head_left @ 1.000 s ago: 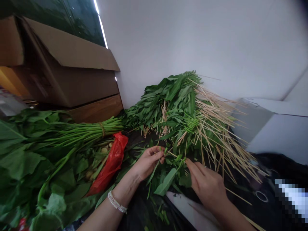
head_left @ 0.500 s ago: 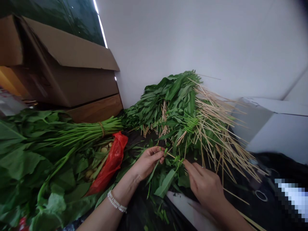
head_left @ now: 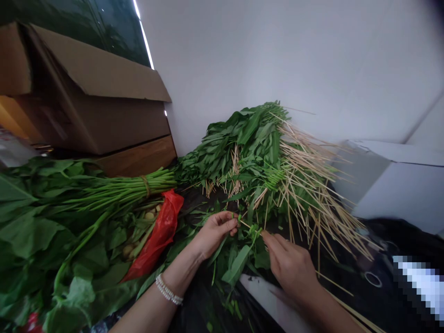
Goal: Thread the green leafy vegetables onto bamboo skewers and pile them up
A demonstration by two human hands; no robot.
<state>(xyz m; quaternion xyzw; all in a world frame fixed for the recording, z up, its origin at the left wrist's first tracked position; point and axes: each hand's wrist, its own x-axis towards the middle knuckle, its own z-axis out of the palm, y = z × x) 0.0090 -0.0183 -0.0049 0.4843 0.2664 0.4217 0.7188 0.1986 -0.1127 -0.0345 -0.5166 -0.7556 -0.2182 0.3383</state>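
Between my hands a thin bamboo skewer (head_left: 244, 223) runs at a slant, with folded green stems (head_left: 255, 230) pierced on it and leaves hanging below. My left hand (head_left: 218, 231), pearl bracelet at the wrist, is closed in a pinch on a green stem at the skewer's upper left end. My right hand (head_left: 291, 261) is closed round the skewer on the other side of the stems; its fingers hide that part. Just behind lies a heap of skewered leafy greens (head_left: 256, 127), its bare bamboo sticks (head_left: 312, 185) pointing right.
At left lie a tied bunch of leafy stalks (head_left: 121, 189) and a red plastic bag (head_left: 159, 240). A cardboard box (head_left: 114, 115) stands behind them. A white box (head_left: 391, 185) is at right. Loose leaves and cut stem bits (head_left: 234, 307) lie on black plastic in front.
My right hand has shifted slightly left, bringing the skewered stems a little closer to my left hand. The left hand keeps its pinch, almost unmoved.
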